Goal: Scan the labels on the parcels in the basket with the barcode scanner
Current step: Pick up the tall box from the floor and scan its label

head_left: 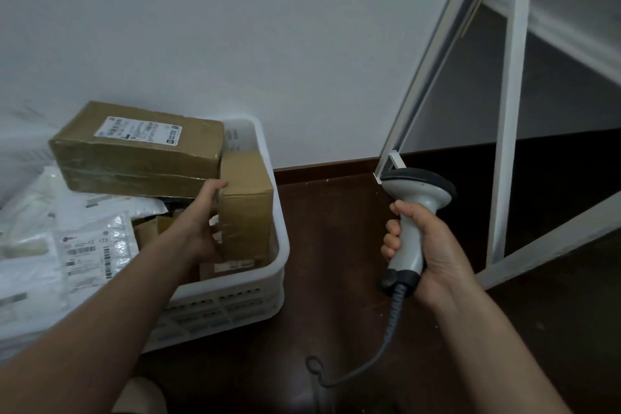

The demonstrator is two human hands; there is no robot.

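A white plastic basket at the left holds several parcels. A large brown carton with a white label on top lies across the pile. Beside it stands a smaller brown box in the basket's right corner, and my left hand grips its left edge. A white bubble mailer with barcodes lies at the front left. To the right of the basket, my right hand is wrapped around the handle of the grey barcode scanner, held upright over the floor, its head facing away from me.
The scanner's coiled cable hangs down to the dark wooden floor. A white metal frame leans at the right. A plain white wall stands behind the basket. More white bags fill the basket's left side.
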